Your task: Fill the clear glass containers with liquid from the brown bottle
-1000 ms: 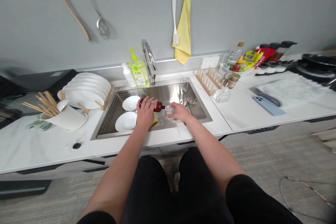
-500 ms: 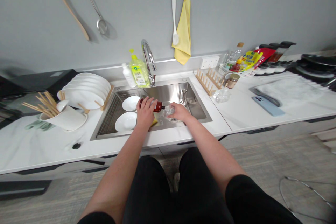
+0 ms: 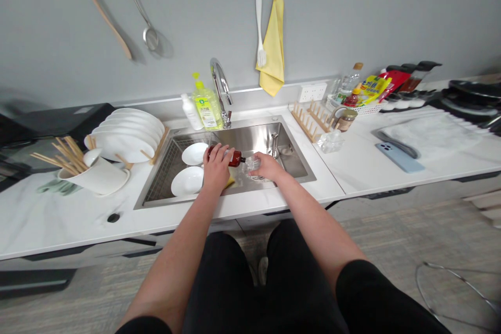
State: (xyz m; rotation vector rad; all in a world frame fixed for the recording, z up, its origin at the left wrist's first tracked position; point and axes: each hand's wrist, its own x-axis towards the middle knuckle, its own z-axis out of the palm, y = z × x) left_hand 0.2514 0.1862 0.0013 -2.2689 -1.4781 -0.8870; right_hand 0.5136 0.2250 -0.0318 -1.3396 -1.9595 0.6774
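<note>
My left hand (image 3: 216,168) is wrapped round a reddish-brown bottle (image 3: 236,158) with a black tip, tilted on its side over the sink (image 3: 254,137). My right hand (image 3: 268,167) holds a small clear glass (image 3: 252,164), its mouth turned toward the bottle's tip. The tip is at or just inside the glass; I cannot tell whether they touch. Two white bowls (image 3: 188,181) sit at the sink's left side on a wire rack (image 3: 156,180). Something yellow (image 3: 230,181) lies partly hidden below my left hand.
Behind the sink stand the faucet (image 3: 221,88), a green soap bottle (image 3: 208,107) and a white bottle (image 3: 191,112). White plates (image 3: 121,141) and a chopstick holder (image 3: 97,177) are on the left. To the right are a wooden rack (image 3: 311,120), clear glasses (image 3: 331,142) and a phone (image 3: 400,157).
Almost nothing differs. The bottle and the glass keep their places over the sink, and the whole view has shifted very slightly.
</note>
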